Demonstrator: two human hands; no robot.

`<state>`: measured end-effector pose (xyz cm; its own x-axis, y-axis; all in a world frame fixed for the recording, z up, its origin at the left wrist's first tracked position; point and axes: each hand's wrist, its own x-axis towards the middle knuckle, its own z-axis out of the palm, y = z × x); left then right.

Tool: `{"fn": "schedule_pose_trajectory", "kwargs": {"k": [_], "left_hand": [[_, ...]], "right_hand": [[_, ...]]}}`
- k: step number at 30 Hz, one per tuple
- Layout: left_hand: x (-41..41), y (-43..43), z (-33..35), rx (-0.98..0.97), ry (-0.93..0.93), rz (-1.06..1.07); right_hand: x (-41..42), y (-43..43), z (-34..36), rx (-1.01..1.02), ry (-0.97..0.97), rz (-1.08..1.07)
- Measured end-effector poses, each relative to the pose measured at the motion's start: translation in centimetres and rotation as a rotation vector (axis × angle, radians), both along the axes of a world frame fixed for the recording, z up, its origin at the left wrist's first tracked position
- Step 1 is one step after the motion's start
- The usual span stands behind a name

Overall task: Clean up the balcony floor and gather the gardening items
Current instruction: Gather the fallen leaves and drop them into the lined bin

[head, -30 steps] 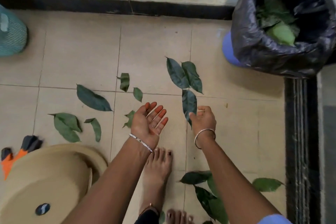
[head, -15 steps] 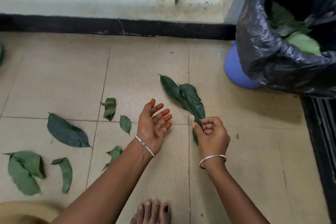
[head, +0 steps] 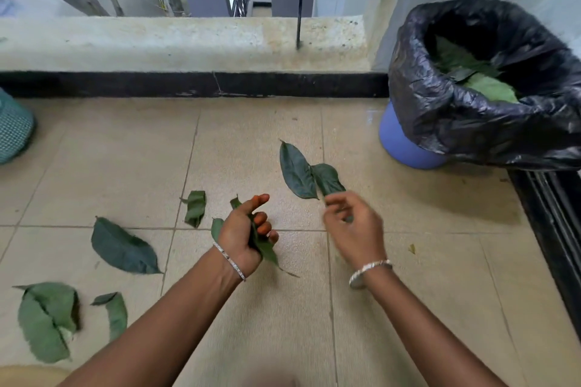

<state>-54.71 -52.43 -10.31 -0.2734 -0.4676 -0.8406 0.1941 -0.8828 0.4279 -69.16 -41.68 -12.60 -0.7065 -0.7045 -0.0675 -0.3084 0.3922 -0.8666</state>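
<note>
My left hand (head: 242,232) is closed around a green leaf (head: 265,248) whose tip and stem stick out below the palm. My right hand (head: 352,229) is blurred, with its fingertips at the near end of two dark leaves (head: 295,171) (head: 327,181) lying together on the tiled floor. Whether it grips one I cannot tell. More leaves lie to the left: a large one (head: 122,248), a curled one (head: 195,207), a torn pale one (head: 47,320) and a small strip (head: 116,314). A blue bin (head: 399,144) lined with a black bag (head: 456,116) holds leaves (head: 484,88) at the right.
A low concrete ledge (head: 188,41) with a black railing bounds the far side. A teal basket (head: 12,129) sits at the left edge, and a tan rim (head: 25,375) shows at the bottom left. A black door track (head: 550,229) runs along the right.
The leaf that my right hand lifted is now in my left hand, which has closed on it. My right hand has moved back towards the two leaves on the floor. The view has tilted up.
</note>
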Motion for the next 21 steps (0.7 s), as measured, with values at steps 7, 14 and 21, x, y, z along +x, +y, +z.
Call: {"fn": "schedule_pose_trajectory", "kwargs": {"k": [7,14,21], "left_hand": [[1.5,0.3,0.8,-0.003,0.097,-0.026],[2.1,1.1,1.3,-0.079,0.108,-0.096],[1.1,1.7,1.2,-0.136,0.189,-0.072]], "right_hand": [[-5.4,-2.5,-5.3,0.356,0.214,0.074],[-1.9,-1.9,-1.3,0.077,0.238,-0.17],[6.7,0.2,3.4,-0.119,0.353,0.523]]}}
